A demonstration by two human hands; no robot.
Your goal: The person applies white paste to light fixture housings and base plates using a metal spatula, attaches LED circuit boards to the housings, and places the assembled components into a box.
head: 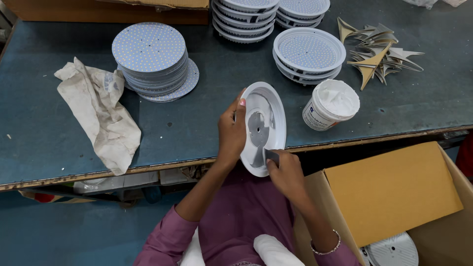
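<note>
Here, a white round lamp housing [263, 129] is held tilted on edge over the near rim of the desk [197, 123], its hollow inner face turned toward the person. The left hand [231, 130] grasps it by the upper left rim, fingers curled over the edge. The right hand [286, 172] is closed around a small flat grey scraper [271, 156], whose tip touches the lower inside of the housing, where a grey smear runs across the centre.

Just to the right of the housing stands an open white tub of white paste [330, 104] (its lid is off and the paste is heaped unevenly). Behind the tub sits a short stack of white housings fitted with dotted LED boards [308, 54], and two more such stacks [268, 15] stand at the far edge of the desk. To the far right lies a loose pile of pointed tan card offcuts [377, 56].

On the left half of the desk is a stack of round LED boards [150, 56], pale blue-white and dotted, with a few lower ones slid out of line. Touching its left side lies a crumpled, stained cloth [98, 113], which reaches to the near edge of the desk.

Below the desk, at the person's right, an open cardboard box [394, 192] holds a white round housing [391, 250] at its bottom. The person's sleeves are purple, and a thin bracelet [325, 249] circles the right wrist.
</note>
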